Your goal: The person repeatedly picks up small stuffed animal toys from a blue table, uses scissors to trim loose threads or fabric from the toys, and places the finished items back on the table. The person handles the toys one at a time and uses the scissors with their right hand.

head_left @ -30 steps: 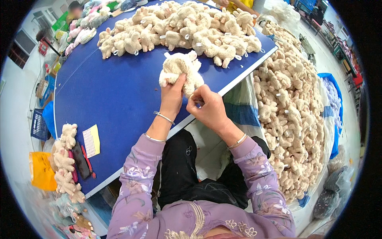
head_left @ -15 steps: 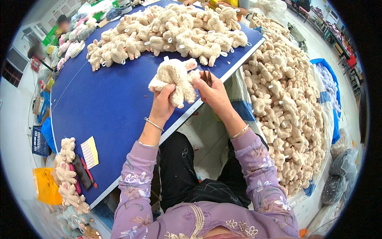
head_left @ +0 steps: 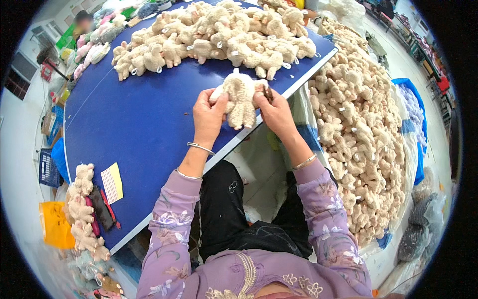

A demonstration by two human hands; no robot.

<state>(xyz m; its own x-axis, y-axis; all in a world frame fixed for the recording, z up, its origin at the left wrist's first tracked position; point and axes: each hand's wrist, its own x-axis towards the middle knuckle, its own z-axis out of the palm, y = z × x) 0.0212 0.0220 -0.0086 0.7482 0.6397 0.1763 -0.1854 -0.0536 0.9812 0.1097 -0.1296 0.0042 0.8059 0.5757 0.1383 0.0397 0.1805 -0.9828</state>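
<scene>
Above the table's front edge I hold a cream plush toy (head_left: pixel 239 99) upright between both hands. It has a fluffy body, stubby legs and a small white loop at the top. My left hand (head_left: pixel 209 113) pinches its left side, thumb in front. My right hand (head_left: pixel 277 113) grips the limb on its right side. Dark pointed thread snips (head_left: pixel 269 93) are tucked in that same hand, partly hidden by the fingers. Beyond my hands, a large heap of similar cream plush toys (head_left: pixel 219 37) covers the far part of the blue table (head_left: pixel 134 129).
On my right stands a big open sack of cream plush toys (head_left: pixel 353 134). At the table's near left lie a yellow-edged label sheet (head_left: pixel 112 183), a dark phone (head_left: pixel 101 208), a red pen (head_left: pixel 109 205) and several plush toys (head_left: pixel 83 212). A blue crate (head_left: pixel 48 168) sits further left.
The plush toy has turned from tilted to upright and shifted slightly right. Both hands moved with it. The snips' blades, pointing up before, are now lower and less visible.
</scene>
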